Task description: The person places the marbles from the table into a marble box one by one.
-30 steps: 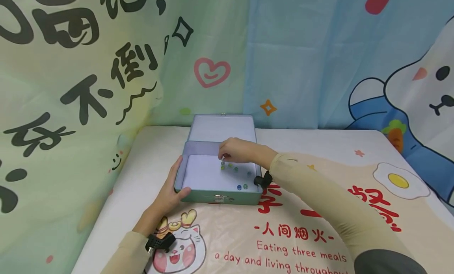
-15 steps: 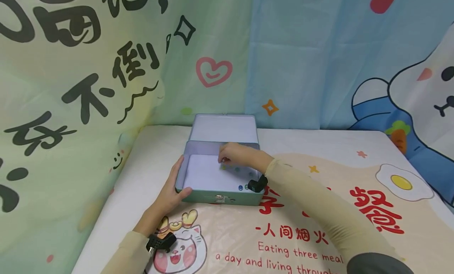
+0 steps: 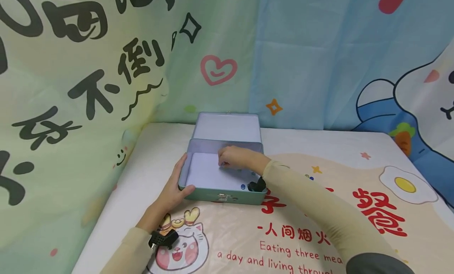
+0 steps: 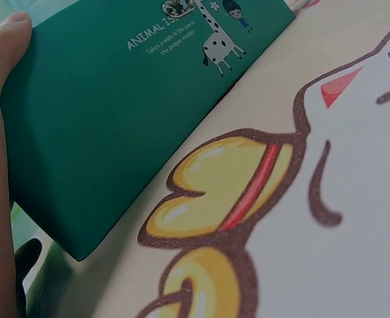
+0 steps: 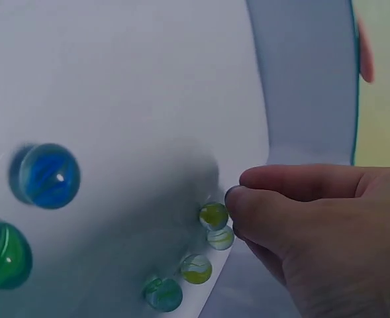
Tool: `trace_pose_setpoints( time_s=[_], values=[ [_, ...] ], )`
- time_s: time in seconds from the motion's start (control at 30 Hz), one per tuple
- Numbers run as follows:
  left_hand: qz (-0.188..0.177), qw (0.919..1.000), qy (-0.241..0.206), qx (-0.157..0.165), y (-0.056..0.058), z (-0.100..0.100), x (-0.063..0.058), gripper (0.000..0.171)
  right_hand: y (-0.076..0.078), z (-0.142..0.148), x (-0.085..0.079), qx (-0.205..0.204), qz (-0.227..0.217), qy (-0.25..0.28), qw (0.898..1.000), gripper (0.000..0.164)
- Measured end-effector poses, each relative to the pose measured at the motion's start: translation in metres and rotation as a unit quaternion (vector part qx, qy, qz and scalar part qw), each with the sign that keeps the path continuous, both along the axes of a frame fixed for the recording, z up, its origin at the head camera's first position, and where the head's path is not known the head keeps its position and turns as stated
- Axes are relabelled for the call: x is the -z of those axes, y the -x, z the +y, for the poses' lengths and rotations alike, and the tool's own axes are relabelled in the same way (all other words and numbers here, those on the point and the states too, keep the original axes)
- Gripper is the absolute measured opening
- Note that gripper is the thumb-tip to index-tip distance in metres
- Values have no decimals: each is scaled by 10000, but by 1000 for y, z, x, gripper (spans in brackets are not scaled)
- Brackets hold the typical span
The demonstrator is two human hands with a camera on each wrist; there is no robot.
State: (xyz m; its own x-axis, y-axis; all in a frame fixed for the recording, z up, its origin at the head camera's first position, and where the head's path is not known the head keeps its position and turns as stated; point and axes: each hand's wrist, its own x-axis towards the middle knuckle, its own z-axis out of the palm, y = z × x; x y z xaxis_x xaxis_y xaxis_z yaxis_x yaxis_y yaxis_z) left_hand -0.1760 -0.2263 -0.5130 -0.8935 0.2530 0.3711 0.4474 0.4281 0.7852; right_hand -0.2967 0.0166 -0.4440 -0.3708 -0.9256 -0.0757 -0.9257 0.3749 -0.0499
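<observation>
A green tin box (image 3: 203, 193) with a pale lining stands open on the table. My left hand (image 3: 171, 190) grips its near left corner, thumb on the front and fingers along the left side. Inside the box, my right hand (image 3: 239, 157) pinches a small marble between thumb and forefinger; the marble is mostly hidden. Right at those fingertips in the right wrist view lie a yellow marble (image 5: 214, 216) and a clear one (image 5: 220, 237). Another yellow marble (image 5: 196, 269) and a teal-green marble (image 5: 163, 294) continue the line. Apart from them sit a blue marble (image 5: 50, 175) and a green marble (image 5: 6, 255).
The box lid (image 3: 227, 127) is raised at the back. Marbles (image 3: 311, 178) lie on the printed table cover (image 3: 283, 230) beyond my right sleeve. A printed cloth (image 3: 298, 61) hangs behind the table.
My right hand has dipped lower and nearer in the box, and now covers the marbles at its fingertips in the head view. My left hand keeps its grip. The head view has shifted slightly.
</observation>
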Motion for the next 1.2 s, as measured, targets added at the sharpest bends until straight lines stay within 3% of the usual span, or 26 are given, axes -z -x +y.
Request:
trace_pose_setpoints(
  time_s=[0.33, 0.8, 1.2],
  values=[
    [-39, 10000, -37, -3, 1, 0, 0, 98, -3, -3, 4, -516, 460, -166, 9975, 15],
    [-58, 10000, -18, -36, 0, 1, -1, 97, -6, -5, 3, -593, 601, -303, 9960, 17],
    [-110, 9999, -33, -8, -1, 1, 1, 97, -9, -3, -6, -366, 548, -329, 9973, 17]
  ],
)
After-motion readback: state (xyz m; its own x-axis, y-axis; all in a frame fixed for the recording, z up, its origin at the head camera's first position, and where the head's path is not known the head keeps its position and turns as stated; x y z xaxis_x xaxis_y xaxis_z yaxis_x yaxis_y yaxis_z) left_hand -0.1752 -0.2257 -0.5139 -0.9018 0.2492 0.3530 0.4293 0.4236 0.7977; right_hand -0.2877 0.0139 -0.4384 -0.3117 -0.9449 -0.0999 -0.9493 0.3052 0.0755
